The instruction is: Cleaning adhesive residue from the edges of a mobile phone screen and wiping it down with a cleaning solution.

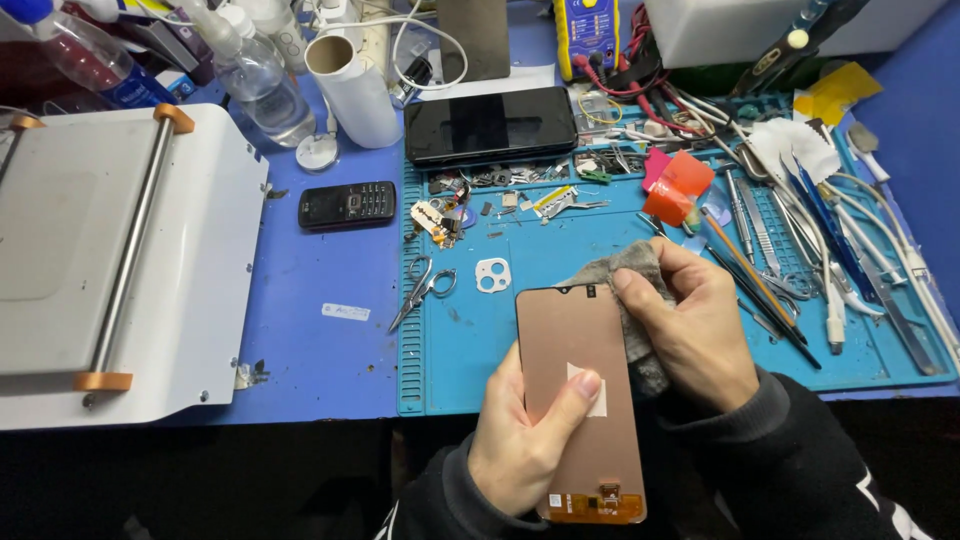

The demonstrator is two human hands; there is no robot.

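My left hand [520,440] holds a phone display panel [565,335] with its copper-coloured back up, thumb pressed on a white tab near the middle. A small orange flex section shows at its near end. My right hand [695,325] grips a grey cloth [625,262] against the panel's upper right edge. Both hands hover over the near edge of a blue work mat [470,330].
On the mat lie small scissors [423,290], a white camera frame [493,275], a black phone [490,125], loose parts, and tweezers and tools [800,240] to the right. A white machine [110,260] fills the left. A small black keypad phone [347,205], bottles and a paper roll [352,90] stand behind.
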